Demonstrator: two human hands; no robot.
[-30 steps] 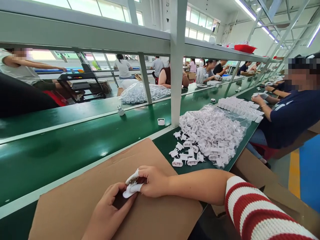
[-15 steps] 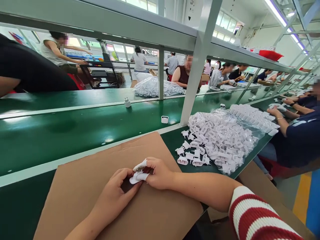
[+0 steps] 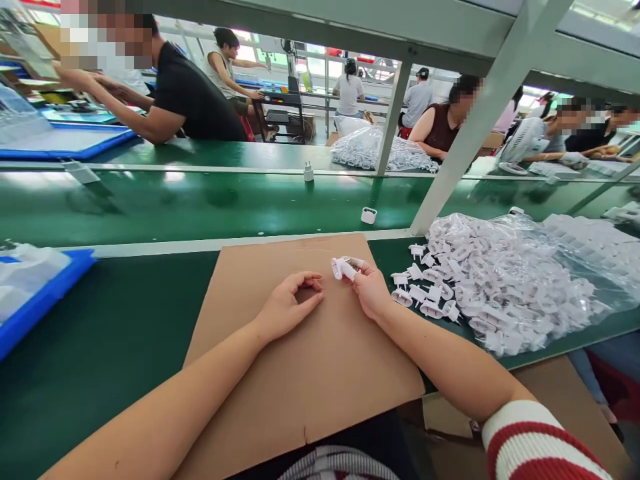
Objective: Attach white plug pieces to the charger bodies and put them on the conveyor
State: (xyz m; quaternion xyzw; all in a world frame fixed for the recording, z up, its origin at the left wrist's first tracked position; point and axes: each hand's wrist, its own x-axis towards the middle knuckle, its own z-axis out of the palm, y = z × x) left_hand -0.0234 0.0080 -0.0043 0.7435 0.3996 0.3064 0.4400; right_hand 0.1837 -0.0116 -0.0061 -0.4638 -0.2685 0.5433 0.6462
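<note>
My right hand (image 3: 369,285), with white coverings on its thumb and forefinger, pinches a small white plug part (image 3: 337,269) above the brown cardboard sheet (image 3: 310,360). To its left, my left hand (image 3: 293,303) is curved with thumb and fingers apart and nothing between them. A gap separates the two hands. Several loose white plug parts (image 3: 420,293) lie just right of the cardboard, beside a large heap of similar parts (image 3: 520,287) partly under clear plastic.
A green belt (image 3: 225,207) crosses behind the cardboard, carrying a white charger (image 3: 309,172) and a white shell (image 3: 369,215). A blue tray (image 3: 75,267) stands at left. A slanted metal post (image 3: 465,140) rises behind the heap. People sit across the belt.
My hands have moved apart; my left hand has let go, while the plug part stays in my right hand. The view has turned left, bringing the blue tray in.
</note>
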